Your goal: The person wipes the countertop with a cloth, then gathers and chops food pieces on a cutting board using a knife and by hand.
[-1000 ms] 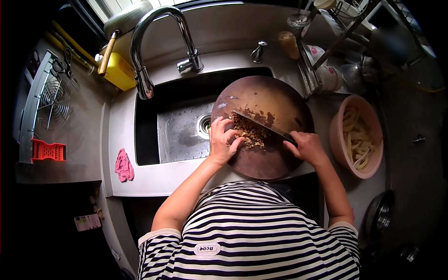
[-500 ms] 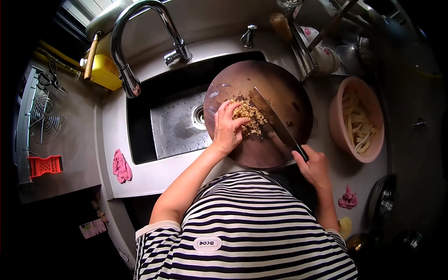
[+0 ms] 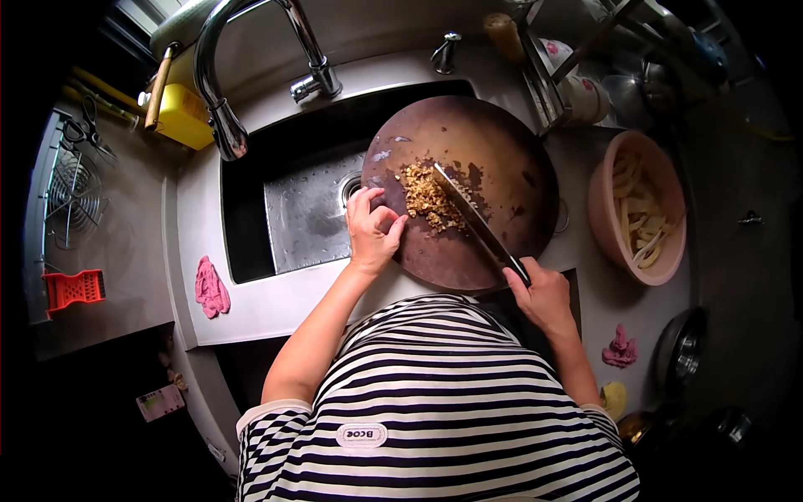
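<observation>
My right hand (image 3: 542,294) is closed around the handle of a kitchen knife (image 3: 481,222). The blade slants up and left over a round, dark brown cutting board (image 3: 493,134), along the right side of a pile of finely chopped yellow-brown food (image 3: 427,197). I cannot make out what kind of food it is. At the board's left edge is my left hand (image 3: 372,230), fingers bent and apart, just left of the pile and holding nothing I can see. The board overlaps the right part of the sink.
A steel sink (image 3: 305,213) with a curved faucet (image 3: 314,75) lies left of the board. To the right stands a pink bowl (image 3: 598,201) of pale cut strips. Pink cloths (image 3: 211,289) lie on both sides, and a yellow container (image 3: 186,117) stands at back left.
My left hand has come off the chopped pile, moving left to the board's edge. The knife has moved slightly left, its blade now against the pile's right side, which looks more gathered.
</observation>
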`<state>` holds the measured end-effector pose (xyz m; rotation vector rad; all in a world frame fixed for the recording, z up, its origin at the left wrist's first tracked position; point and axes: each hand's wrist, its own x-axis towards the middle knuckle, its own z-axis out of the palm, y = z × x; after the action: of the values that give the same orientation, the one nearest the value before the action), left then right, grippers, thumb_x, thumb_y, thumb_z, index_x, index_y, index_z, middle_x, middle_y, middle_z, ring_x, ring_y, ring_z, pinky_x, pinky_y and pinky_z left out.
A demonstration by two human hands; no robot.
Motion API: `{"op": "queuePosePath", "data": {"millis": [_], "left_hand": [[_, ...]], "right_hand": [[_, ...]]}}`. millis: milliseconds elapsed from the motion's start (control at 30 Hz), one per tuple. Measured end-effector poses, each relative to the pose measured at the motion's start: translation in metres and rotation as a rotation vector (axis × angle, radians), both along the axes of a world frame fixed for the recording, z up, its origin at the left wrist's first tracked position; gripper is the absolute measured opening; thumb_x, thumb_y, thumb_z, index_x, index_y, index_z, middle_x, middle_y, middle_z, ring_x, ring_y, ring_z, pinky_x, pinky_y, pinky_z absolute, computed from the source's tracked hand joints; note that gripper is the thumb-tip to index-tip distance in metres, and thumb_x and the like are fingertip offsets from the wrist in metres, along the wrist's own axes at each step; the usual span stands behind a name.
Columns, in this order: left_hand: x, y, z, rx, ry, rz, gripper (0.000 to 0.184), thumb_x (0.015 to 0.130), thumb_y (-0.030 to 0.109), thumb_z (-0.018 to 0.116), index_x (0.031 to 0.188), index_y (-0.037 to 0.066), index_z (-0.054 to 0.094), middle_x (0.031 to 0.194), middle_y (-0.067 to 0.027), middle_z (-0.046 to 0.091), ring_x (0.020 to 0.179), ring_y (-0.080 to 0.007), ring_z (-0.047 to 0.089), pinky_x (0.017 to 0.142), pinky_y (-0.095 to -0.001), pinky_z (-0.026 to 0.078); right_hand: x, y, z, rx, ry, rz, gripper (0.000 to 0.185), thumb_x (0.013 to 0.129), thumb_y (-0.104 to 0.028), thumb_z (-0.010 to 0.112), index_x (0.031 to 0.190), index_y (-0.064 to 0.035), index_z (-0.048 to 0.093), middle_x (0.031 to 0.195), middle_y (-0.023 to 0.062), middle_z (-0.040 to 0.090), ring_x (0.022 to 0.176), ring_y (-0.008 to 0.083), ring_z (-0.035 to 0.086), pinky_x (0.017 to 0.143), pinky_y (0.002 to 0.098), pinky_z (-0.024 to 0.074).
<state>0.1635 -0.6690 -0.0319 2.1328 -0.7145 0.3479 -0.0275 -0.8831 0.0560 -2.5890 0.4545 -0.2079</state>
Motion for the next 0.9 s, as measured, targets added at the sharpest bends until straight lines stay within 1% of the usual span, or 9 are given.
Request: {"op": "queuePosePath", "data": {"millis": [167,233,300,333,433,467,567,767,900], "left_hand": [[-0.003,-0.007,0.000,-0.023,-0.019,-0.009,0.017,0.063,0.013,0.078,0.065,0.007,0.062,0.113,-0.0126,0.056,0.113,-0.0347,0.045,0.097,-0.0434,0.034],[-0.003,-0.006,-0.001,-0.019,-0.027,-0.015,0.013,0.064,0.011,0.076,0.069,0.007,0.065,0.114,-0.0120,0.056,0.114,-0.0351,0.045,0.098,-0.0437,0.034],[-0.002,-0.006,-0.005,-0.002,-0.042,-0.024,0.012,0.064,0.010,0.075,0.072,0.007,0.066,0.114,-0.0117,0.056,0.115,-0.0355,0.045,0.098,-0.0441,0.034],[-0.003,-0.004,-0.005,0.026,-0.042,-0.042,0.013,0.066,0.008,0.072,0.079,0.008,0.068,0.114,-0.0115,0.056,0.115,-0.0357,0.044,0.098,-0.0446,0.034],[-0.007,0.000,-0.005,0.071,-0.035,-0.014,0.018,0.067,0.007,0.070,0.085,0.009,0.068,0.115,-0.0116,0.055,0.116,-0.0358,0.044,0.098,-0.0442,0.033],[-0.008,0.003,-0.008,0.077,-0.036,-0.008,0.024,0.068,0.007,0.069,0.092,0.010,0.067,0.116,-0.0121,0.054,0.116,-0.0351,0.044,0.098,-0.0435,0.034],[-0.013,0.012,-0.010,0.061,-0.013,0.029,0.026,0.069,0.010,0.070,0.095,0.009,0.067,0.115,-0.0128,0.053,0.115,-0.0342,0.044,0.096,-0.0425,0.034],[-0.015,0.017,-0.016,0.081,-0.028,0.025,0.027,0.071,0.014,0.071,0.097,0.009,0.066,0.116,-0.0129,0.052,0.114,-0.0339,0.045,0.095,-0.0424,0.035],[-0.015,0.019,-0.019,0.078,-0.043,0.021,0.028,0.072,0.014,0.069,0.100,0.009,0.065,0.117,-0.0126,0.052,0.115,-0.0343,0.044,0.096,-0.0426,0.035]], "right_hand": [[-0.003,-0.003,0.014,0.000,0.046,-0.006,0.026,0.084,-0.031,0.064,0.078,-0.0069,0.057,0.059,0.0146,0.058,0.056,0.0372,0.058,0.050,0.0439,0.0449],[-0.003,-0.002,0.018,0.040,-0.010,-0.022,0.027,0.085,-0.031,0.063,0.077,-0.0063,0.056,0.059,0.0147,0.058,0.056,0.0373,0.057,0.050,0.0440,0.0448],[-0.004,-0.004,0.011,0.017,0.028,-0.008,0.026,0.085,-0.031,0.063,0.079,-0.0062,0.058,0.060,0.0150,0.059,0.056,0.0363,0.058,0.050,0.0428,0.0451],[-0.005,-0.007,0.004,0.004,0.061,-0.002,0.026,0.085,-0.031,0.063,0.080,-0.0061,0.058,0.060,0.0151,0.059,0.056,0.0361,0.058,0.050,0.0425,0.0452],[-0.004,-0.009,0.007,-0.008,0.080,-0.001,0.026,0.084,-0.031,0.064,0.080,-0.0061,0.058,0.060,0.0153,0.059,0.055,0.0362,0.058,0.050,0.0425,0.0449],[-0.005,-0.007,0.010,-0.003,0.076,-0.003,0.026,0.084,-0.031,0.064,0.080,-0.0061,0.058,0.059,0.0154,0.059,0.055,0.0363,0.058,0.050,0.0427,0.0448],[-0.005,-0.005,0.015,0.080,-0.011,-0.032,0.028,0.085,-0.031,0.063,0.077,-0.0056,0.056,0.057,0.0156,0.057,0.055,0.0373,0.057,0.050,0.0436,0.0440],[-0.002,-0.009,0.008,0.019,0.107,0.002,0.028,0.084,-0.031,0.064,0.078,-0.0054,0.057,0.057,0.0157,0.057,0.055,0.0374,0.057,0.050,0.0429,0.0444],[-0.004,-0.005,0.017,0.078,0.006,-0.030,0.024,0.084,-0.029,0.064,0.079,-0.0061,0.059,0.059,0.0154,0.058,0.056,0.0364,0.058,0.050,0.0423,0.0452]]}}
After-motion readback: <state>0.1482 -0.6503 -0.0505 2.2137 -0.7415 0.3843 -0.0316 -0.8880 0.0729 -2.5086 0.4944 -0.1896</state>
